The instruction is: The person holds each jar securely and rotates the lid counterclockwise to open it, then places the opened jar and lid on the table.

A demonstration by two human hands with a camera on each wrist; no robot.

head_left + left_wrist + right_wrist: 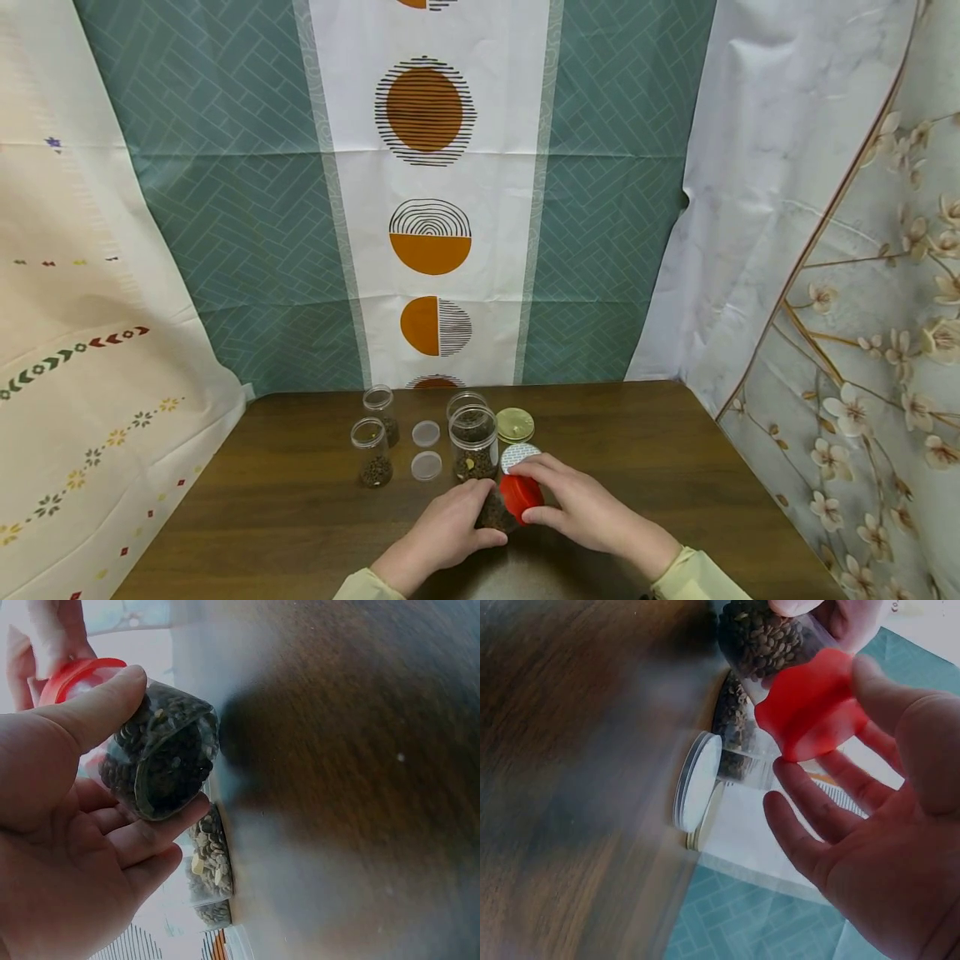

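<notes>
A clear jar (169, 750) of dark seeds leans tilted low over the table, its base toward the left. My left hand (448, 529) holds it around the body, thumb on one side and fingers on the other. On the jar's mouth sits a red lid (519, 497) with a wavy edge. My right hand (581, 504) grips this lid between thumb and fingers, while its lower fingers stand off in the right wrist view. Just behind the hands is an open jar (474, 454) holding seeds and some pale pieces.
Another seed jar (467, 402) stands behind that one. A silver lid (518, 457) and stacked gold lids (514, 423) lie at right. To the left are two open jars (372, 454) of dark contents and two clear lids (426, 466). Curtains (622, 250) hang behind the wooden table (277, 517).
</notes>
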